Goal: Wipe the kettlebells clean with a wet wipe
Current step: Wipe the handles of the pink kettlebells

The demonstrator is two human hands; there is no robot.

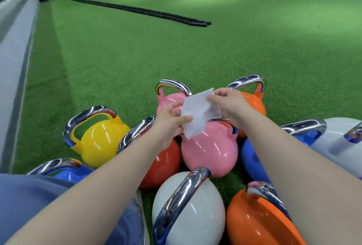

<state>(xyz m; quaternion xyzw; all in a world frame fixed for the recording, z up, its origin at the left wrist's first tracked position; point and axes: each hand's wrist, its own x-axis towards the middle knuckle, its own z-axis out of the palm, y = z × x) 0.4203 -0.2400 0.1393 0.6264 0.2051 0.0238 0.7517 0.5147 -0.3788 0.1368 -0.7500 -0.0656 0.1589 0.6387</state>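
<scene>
Green turf floor (176, 58), kettlebells (209, 150) clustered. Left hand (168, 121) and right hand (229, 105) both pinch wet wipe (197, 113), spreading it; wiping not begun, probably pink one next.

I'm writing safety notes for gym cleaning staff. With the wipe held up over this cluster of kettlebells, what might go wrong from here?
1. The kettlebells are packed tightly; the near pink kettlebell touches its neighbours, so fingers could get pinched between bells while wiping the sides.
2. The wet wipe is only pinched at its edges by the left hand and right hand; it could drop onto the green turf and pick up dirt.
3. Several bells lie tilted and might roll when pushed.
</scene>
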